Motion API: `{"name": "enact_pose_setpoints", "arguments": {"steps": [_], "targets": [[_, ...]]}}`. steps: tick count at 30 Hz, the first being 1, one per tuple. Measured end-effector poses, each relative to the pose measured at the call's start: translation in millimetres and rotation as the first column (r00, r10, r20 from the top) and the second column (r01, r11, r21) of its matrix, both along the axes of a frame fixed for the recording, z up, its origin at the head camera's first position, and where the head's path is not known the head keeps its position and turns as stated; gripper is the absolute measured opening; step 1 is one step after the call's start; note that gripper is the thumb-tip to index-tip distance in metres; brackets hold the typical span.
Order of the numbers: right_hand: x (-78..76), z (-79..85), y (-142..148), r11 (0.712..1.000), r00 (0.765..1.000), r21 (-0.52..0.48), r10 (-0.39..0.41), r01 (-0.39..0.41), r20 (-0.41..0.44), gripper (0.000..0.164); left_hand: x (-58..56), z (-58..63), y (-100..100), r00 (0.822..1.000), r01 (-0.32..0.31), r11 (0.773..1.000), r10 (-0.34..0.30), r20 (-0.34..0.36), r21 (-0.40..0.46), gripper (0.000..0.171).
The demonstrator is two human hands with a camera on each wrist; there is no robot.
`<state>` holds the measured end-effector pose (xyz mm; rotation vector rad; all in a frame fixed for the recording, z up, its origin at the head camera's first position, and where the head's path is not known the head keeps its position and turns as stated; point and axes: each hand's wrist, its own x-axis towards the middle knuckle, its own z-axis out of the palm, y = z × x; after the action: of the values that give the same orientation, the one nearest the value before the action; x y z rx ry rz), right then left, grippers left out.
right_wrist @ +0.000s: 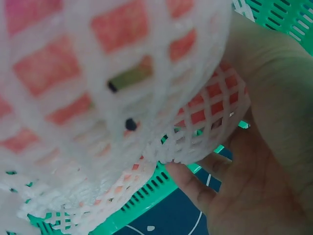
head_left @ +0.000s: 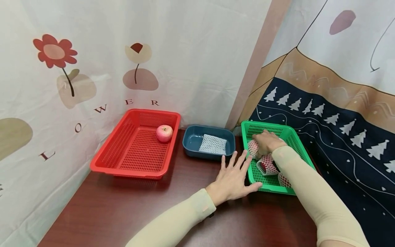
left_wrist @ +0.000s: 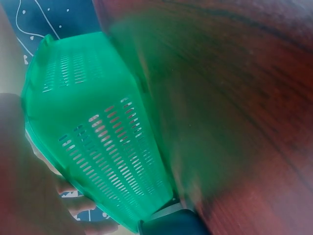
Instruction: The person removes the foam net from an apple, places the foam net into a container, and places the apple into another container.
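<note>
My right hand reaches into the green basket. Its fingers curl round an apple in a white foam net, seen close up in the right wrist view. More net-wrapped apples lie about it, among them a dark red one and one near the front rim. My left hand is spread flat with straight fingers at the basket's near left side, and its thumb overlaps the rim. In the left wrist view its fingers show beyond the green basket wall.
A red basket at left holds one bare apple. Between the baskets stands a dark blue tray with an empty white foam net in it. The brown table meets printed curtains behind and at the right.
</note>
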<state>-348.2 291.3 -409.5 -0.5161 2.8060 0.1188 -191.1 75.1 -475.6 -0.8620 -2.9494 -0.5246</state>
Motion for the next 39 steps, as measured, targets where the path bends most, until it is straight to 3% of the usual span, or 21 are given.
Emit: {"name": "enact_pose_setpoints", "arguments": {"steps": [3, 11, 20, 29, 39], "targets": [[0.5, -1.6, 0.6, 1.000, 1.000, 0.001, 0.008, -0.008, -0.008, 0.083, -0.1, -1.0, 0.1, 1.000, -0.001, 1.000, 0.001, -0.002, 0.004, 0.105], [0.5, -2.2, 2.0, 0.999, 0.998, -0.051, -0.005, 0.009, 0.065, 0.078, -0.2, -2.3, -1.4, 1.000, -0.002, 1.000, 0.002, -0.010, 0.010, 0.105], [-3.3, -3.3, 2.9, 0.995, 0.998, -0.098, 0.005, 0.001, 0.060, 0.086, -2.0, -2.6, -2.1, 1.000, -0.006, 1.000, 0.006, -0.015, 0.005, 0.105], [7.1, 3.2, 6.5, 0.983, 1.000, -0.185, -0.007, 0.012, 0.030, 0.070, -0.1, -1.6, -1.1, 1.000, -0.003, 1.000, 0.003, 0.001, -0.002, 0.105], [9.1, 7.0, 9.5, 0.965, 1.000, -0.262, -0.006, 0.006, 0.000, 0.072, 0.3, -1.3, 0.1, 1.000, -0.008, 1.000, 0.008, -0.010, -0.009, 0.105]]}}
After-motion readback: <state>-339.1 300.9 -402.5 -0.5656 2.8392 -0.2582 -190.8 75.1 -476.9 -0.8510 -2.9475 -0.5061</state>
